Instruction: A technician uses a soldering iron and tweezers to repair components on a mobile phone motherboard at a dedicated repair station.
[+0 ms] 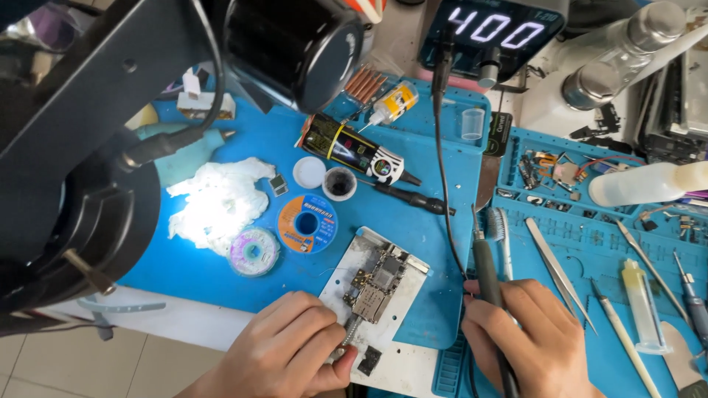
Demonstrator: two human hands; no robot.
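Observation:
A small circuit board (pixel 377 278) lies on a white metal holder plate (pixel 346 265) on the blue work mat (pixel 413 221). My left hand (pixel 284 350) rests at the plate's near edge and pinches a thin metal tool (pixel 351 329) whose tip touches the board's lower edge. My right hand (pixel 525 340) is closed around a dark pen-shaped soldering iron (pixel 487 269) with a black cable running up from it, just right of the plate. The iron's tip points away from me, apart from the board.
A microscope body (pixel 88 125) fills the left. On the mat lie white wadding (pixel 217 203), wire spools (pixel 306 223), a small round jar (pixel 340 183), tubes, tweezers (pixel 557 269) and a syringe (pixel 641 302). A soldering station display (pixel 494 29) stands at the back.

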